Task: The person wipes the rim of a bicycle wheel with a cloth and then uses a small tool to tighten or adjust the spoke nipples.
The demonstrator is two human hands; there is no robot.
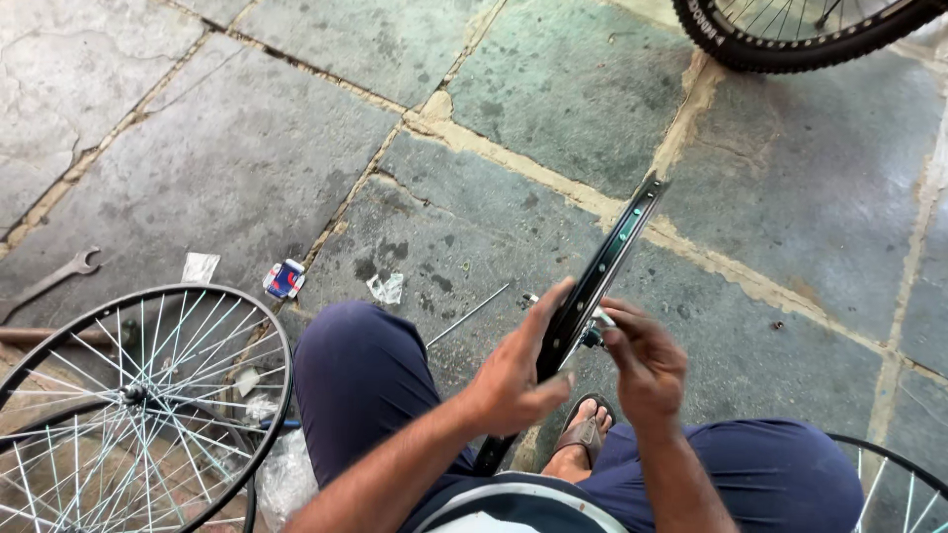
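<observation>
Navy-blue trousered knees (365,375) frame the bottom of the view, and between them a black metal bicycle wheel rim (592,286) stands on edge, seen almost edge-on. Its long axis runs from low between the knees up and to the right, away from the person, across the grey stone paving slabs (553,89). Against the rim's left face rests the left hand (518,370), fingers straight and pressed together, thumb tucked under, lying flat along the metal. Right of the rim, at the same height, the right hand (642,360) has its fingers curled, the tips pinching what looks like a small silver fitting (598,321) at the rim's side; I cannot tell exactly what it is. Both hands are equally near, one on each face of the rim. Left of the rim lies a thin silver spoke (469,316) on the slabs, and farther left a spoked silver-and-black bicycle wheel (138,405) lies flat
</observation>
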